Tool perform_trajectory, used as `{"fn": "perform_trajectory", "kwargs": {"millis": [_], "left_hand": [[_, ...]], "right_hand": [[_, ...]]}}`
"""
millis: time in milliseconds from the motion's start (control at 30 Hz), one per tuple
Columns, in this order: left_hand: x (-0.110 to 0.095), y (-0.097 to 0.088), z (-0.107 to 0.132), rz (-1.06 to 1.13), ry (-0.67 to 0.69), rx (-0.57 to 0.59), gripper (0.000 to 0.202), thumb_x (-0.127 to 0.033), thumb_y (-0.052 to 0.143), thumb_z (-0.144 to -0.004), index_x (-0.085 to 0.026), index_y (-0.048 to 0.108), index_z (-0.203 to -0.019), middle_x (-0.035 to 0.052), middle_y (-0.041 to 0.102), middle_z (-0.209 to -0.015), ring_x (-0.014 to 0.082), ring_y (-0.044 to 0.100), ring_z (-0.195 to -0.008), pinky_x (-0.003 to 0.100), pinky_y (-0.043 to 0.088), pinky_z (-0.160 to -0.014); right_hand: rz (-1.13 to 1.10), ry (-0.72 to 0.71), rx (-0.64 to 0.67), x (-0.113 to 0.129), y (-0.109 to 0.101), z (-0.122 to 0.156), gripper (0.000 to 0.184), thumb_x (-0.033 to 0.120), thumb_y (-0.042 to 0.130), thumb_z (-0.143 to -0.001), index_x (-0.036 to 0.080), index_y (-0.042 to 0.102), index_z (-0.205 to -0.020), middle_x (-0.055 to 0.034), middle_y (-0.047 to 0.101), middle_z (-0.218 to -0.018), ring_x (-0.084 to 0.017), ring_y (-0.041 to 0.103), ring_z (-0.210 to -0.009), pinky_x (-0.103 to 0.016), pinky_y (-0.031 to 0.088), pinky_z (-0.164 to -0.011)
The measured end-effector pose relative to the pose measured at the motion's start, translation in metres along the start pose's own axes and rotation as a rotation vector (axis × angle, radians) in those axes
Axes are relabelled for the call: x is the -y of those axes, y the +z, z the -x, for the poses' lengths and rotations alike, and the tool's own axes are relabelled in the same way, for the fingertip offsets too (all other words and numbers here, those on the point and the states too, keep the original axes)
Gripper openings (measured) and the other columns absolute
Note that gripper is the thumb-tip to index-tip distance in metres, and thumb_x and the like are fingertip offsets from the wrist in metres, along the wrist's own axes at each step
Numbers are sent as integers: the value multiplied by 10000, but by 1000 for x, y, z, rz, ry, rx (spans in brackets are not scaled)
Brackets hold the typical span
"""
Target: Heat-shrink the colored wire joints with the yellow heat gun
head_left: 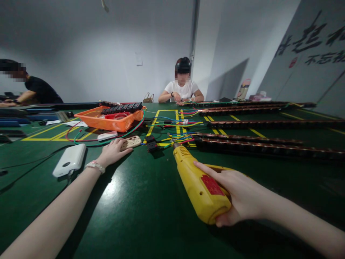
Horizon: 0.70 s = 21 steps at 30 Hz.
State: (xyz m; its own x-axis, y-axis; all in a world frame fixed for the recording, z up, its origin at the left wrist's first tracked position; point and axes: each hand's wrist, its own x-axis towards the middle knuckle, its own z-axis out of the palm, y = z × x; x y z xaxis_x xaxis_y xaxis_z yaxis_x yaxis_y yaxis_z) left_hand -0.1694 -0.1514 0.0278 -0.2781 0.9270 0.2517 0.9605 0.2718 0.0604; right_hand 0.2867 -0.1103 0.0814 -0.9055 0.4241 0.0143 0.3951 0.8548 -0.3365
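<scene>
My right hand (237,194) is wrapped round a yellow heat gun (194,180) with a red label. Its dark nozzle points away from me, at the coloured wires (175,140) that come out of a long black busbar strip (242,145) on the right. My left hand (114,153) lies over the left end of a beige oblong block (132,142) with dark holes, thumb along its near edge. Just right of that block is a small black connector (151,143), with wires close by. Whether the nozzle touches a wire I cannot tell.
An orange basket (124,124) holding black parts and wires stands at the back left. A white device (69,160) with a cable lies beside my left wrist. More long strips (269,124) cross the green table (129,216). One person sits opposite, another far left.
</scene>
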Motion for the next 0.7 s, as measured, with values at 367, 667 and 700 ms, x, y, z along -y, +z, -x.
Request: {"fn": "perform_trajectory", "kwargs": {"millis": [367,667,700], "left_hand": [[4,-6,-6,101,-26,-21,724,-733,467,-687,-164,556,-1126,130,598,-1064,298,567,-974,356,433,-804],[6,-23,6,278,-52,-270,644,-653,647,-591,-202,520,-1033,97,594,-1086,285,555,-995,387,451,-840],[4,-25,7,370,-79,-316,636,-636,656,-594,-200,513,-1034,87,599,-1066,267,567,-962,375,468,-815]], "right_hand": [[-47,-18,2,0,-1,0,1208,650,714,-560,236,78,-1499,-109,606,-1206,-323,619,-982,-378,439,-834],[-25,-27,-16,3,2,0,1203,645,714,-572,239,64,-1499,-96,597,-1232,-316,612,-1007,-391,440,-856],[-1,-34,-31,2,3,0,1192,657,702,-577,230,79,-1499,-105,587,-1245,-317,607,-1016,-395,439,-860]]}}
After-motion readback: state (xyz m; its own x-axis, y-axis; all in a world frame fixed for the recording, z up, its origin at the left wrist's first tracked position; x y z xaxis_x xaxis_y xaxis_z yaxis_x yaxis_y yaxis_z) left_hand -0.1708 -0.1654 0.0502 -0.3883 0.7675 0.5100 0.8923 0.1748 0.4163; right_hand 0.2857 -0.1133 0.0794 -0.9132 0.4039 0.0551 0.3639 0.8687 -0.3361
